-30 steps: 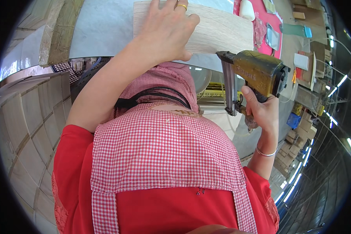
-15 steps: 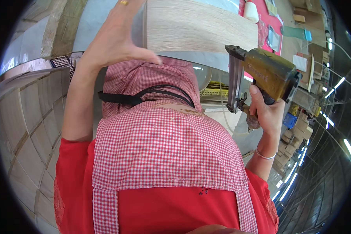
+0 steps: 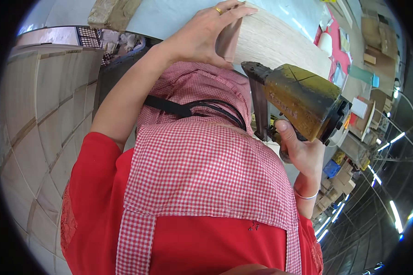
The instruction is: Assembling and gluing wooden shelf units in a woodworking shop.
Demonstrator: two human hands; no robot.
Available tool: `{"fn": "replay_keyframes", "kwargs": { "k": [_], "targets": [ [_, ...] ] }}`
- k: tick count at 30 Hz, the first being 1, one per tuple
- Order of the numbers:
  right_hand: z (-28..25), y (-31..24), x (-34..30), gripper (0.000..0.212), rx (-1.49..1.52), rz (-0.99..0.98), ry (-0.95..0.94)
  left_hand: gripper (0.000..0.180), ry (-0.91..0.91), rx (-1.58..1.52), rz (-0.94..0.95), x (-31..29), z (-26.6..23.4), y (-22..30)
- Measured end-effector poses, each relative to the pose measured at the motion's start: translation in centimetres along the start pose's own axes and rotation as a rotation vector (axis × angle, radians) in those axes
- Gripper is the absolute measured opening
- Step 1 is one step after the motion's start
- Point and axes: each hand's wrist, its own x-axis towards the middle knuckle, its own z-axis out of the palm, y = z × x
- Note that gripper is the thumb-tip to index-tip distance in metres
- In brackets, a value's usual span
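Observation:
My right hand [image 3: 306, 153] is wrapped round the handle of a worn yellow-and-black nail gun [image 3: 303, 98]. The gun's dark nose points left and overlaps the near edge of a pale wood-grain box-like piece [image 3: 273, 39]; whether they touch I cannot tell. At the left end of that piece, my left hand [image 3: 202, 34] grips it, thumb at the near corner and fingers over the far corner. A narrow upright end face shows between thumb and fingers. The piece lies on a light grey tabletop [image 3: 170, 20].
A white bottle [image 3: 325, 44] stands on a red surface beyond the wood, with a teal bottle [image 3: 363, 75] further right. Stacked pale panels [image 3: 55, 105] fill the left side. A tape-wrapped block [image 3: 114, 13] sits on the table's left. Cardboard boxes [image 3: 337, 178] are piled at right.
My left hand, spread beside the wooden piece before, now grips its left end. The piece sits further right in view and is turned. The nail gun has come closer to its near edge.

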Motion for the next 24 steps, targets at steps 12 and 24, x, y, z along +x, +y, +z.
{"fn": "replay_keyframes", "kwargs": {
  "k": [12,24],
  "targets": [
    [1.9,-0.2,-0.9,0.037,-0.003,0.026,0.075,0.118,0.068,0.012,0.042,-0.1,0.5,-0.7],
    [2.2,-1.7,-1.0,0.039,-0.064,0.087,0.083,0.123,0.242,0.087,0.108,-0.9,3.1,-1.9]
  ]
}}
